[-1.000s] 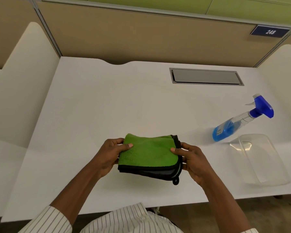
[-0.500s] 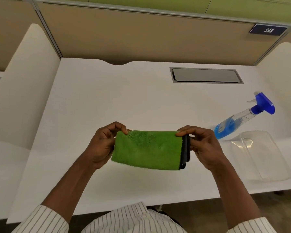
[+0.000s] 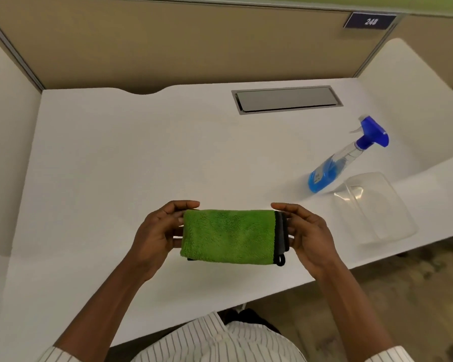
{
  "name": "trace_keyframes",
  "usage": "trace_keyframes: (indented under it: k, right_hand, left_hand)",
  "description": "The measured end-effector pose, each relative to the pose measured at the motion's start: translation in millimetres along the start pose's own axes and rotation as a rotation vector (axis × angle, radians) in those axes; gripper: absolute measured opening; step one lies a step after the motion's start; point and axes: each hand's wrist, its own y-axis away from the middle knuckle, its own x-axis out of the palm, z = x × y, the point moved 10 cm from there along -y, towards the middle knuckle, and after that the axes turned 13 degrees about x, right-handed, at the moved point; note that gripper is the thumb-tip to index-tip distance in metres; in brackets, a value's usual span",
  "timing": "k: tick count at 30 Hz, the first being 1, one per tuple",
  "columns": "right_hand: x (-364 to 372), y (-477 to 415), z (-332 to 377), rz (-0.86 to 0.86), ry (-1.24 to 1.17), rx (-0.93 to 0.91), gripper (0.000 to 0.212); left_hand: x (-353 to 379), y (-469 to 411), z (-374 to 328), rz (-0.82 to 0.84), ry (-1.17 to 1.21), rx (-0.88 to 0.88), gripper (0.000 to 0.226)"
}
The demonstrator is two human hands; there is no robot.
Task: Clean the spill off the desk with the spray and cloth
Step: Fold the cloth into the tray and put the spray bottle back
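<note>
Your left hand (image 3: pixel 157 236) and right hand (image 3: pixel 307 235) hold the folded green cloth (image 3: pixel 229 236) by its ends, fingers closed on it, above the bench (image 3: pixel 141 158). The spray bottle (image 3: pixel 345 155) stands far right, beside a clear tray (image 3: pixel 374 207).

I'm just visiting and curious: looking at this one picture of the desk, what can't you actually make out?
Head view only:
- The spill: no stain shows on the white desk; too faint, or hidden behind the green cloth.
- Left hand and right hand: the fingers behind the cloth are hidden by it.
- Spray bottle: label print too small to read.
- Clear plastic lid: transparent, so its shape is unclear.
- Forearms: cut off by the bottom edge.
</note>
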Motion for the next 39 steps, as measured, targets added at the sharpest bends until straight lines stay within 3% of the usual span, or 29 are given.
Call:
trace_keyframes:
  k: [3,8,14,29,39]
  right_hand:
    - [-20.9,14.0,0.5,-0.063,-0.064,0.018,0.037]
    - [-58.9,38.9,3.9,-0.193,0.023,-0.013,0.049]
    - [-110.1,52.9,14.2,-0.308,0.068,-0.062,0.067]
    - [-310.5,51.0,89.0,-0.578,0.227,-0.183,0.046]
    - [-403.6,24.9,132.2,-0.697,0.537,-0.267,0.042]
  left_hand:
    - [22.3,-3.3,9.2,0.037,-0.061,-0.029,0.040]
    - [71.2,-3.2,25.5,0.166,-0.305,-0.005,0.059]
    - [127.4,-13.6,41.3,0.194,-0.391,0.003,0.056]
    - [330.8,-57.0,96.5,0.292,-0.509,-0.008,0.058]
    - [442.8,-92.1,128.4,0.153,-0.794,0.108,0.066]
